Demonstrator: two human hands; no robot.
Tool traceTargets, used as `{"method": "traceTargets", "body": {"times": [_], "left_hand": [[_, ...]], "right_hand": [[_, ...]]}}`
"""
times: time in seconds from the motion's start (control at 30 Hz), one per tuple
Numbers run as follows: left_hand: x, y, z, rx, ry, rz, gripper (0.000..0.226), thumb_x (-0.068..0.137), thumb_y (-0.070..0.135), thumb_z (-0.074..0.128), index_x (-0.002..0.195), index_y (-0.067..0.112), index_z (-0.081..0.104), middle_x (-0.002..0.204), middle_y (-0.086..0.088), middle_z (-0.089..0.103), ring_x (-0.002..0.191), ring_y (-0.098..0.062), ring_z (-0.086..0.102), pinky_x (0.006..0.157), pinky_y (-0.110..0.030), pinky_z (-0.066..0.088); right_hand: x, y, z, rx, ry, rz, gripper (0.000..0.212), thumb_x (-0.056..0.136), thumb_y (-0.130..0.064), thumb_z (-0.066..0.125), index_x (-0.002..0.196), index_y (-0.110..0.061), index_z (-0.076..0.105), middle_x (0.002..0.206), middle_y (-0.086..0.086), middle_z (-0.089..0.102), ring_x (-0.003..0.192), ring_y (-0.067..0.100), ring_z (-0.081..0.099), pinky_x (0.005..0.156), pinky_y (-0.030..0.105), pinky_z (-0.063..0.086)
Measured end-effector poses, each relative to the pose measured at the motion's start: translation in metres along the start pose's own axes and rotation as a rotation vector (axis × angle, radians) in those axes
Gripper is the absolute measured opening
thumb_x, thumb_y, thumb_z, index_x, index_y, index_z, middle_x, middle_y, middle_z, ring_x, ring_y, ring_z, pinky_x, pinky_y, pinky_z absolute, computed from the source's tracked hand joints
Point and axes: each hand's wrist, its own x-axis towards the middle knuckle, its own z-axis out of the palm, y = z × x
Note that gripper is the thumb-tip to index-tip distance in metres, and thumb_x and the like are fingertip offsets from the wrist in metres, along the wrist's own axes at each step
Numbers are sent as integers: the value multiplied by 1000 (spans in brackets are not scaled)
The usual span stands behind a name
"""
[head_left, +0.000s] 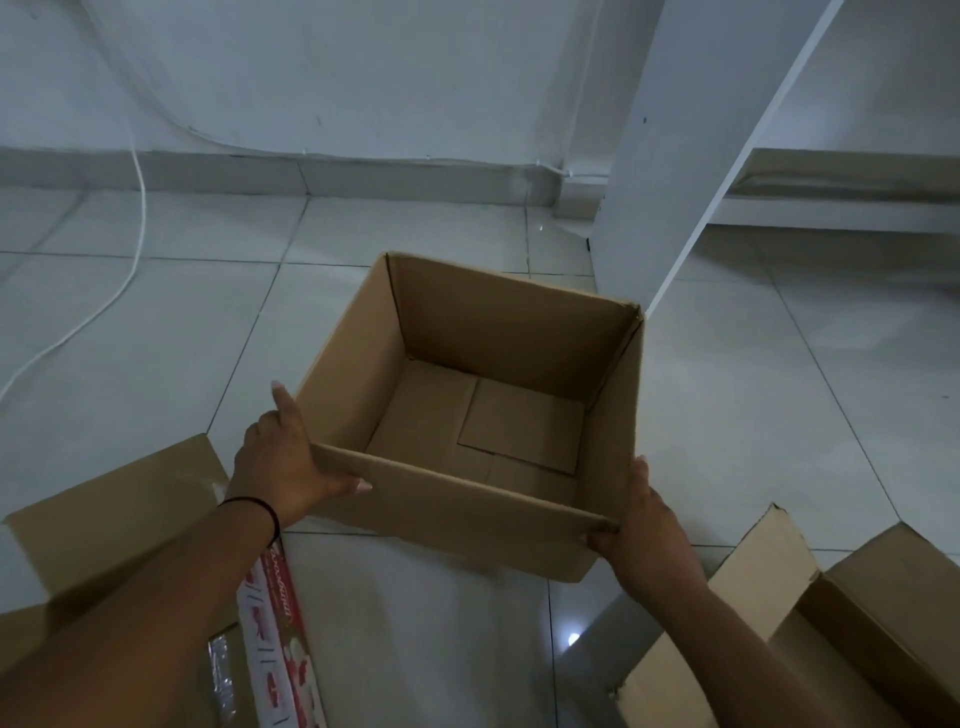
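Note:
An open, empty brown cardboard box (498, 332) is in the middle of the view over the tiled floor, its mouth facing up toward me. My left hand (283, 462) grips its near left corner, thumb over the near rim and index finger straight along the outer left wall. My right hand (644, 525) grips the near right corner, thumb pinching the rim and fingers along the outer right wall. I cannot tell whether the box rests on the floor or is lifted slightly.
A second cardboard box (104, 525) lies at lower left with a red-and-white printed carton (275, 639) beside it. Another open cardboard box (852, 623) sits at lower right. A white furniture panel (670, 156) stands behind right. A white cable (124, 260) trails across the floor at left.

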Motion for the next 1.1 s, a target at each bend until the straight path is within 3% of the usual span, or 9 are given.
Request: {"method": "traceTargets", "body": {"times": [0.13,0.53,0.7,0.9,1.1], "left_hand": [[-4,2,-4,-40,-11,-40,122,42,60,84,134,1,30,130,-22,45,117,-36,48,93,-44,46],[-17,26,5,-137,-3,-79,94,58,49,83,125,1,38,122,-22,47,102,-36,57,80,-40,50],[-17,37,10,-142,-8,-83,103,62,50,80,136,-2,29,131,-23,43,110,-36,55,86,-40,50],[-11,43,8,-175,-31,-78,119,66,52,76,148,2,7,146,-22,32,125,-37,47,98,-42,45],[-7,49,6,-150,-53,-85,122,65,54,76,148,1,5,147,-23,32,125,-37,49,99,-43,45]], "right_hand": [[18,-2,-8,-10,-8,-10,98,73,-18,78,145,-19,13,131,14,56,111,33,60,93,45,53],[51,1,-38,-60,-23,-25,109,71,-20,80,149,-17,3,123,16,60,102,32,63,91,42,54],[60,3,-51,-72,-30,-49,107,77,-20,76,149,-17,-3,125,18,58,99,32,63,90,43,52],[66,4,-57,-67,-56,-68,110,79,-22,74,148,-18,-11,127,20,57,79,22,53,81,34,50],[72,7,-55,-94,-29,-78,110,80,-24,73,148,-19,-14,127,20,58,93,30,65,85,38,52]]}}
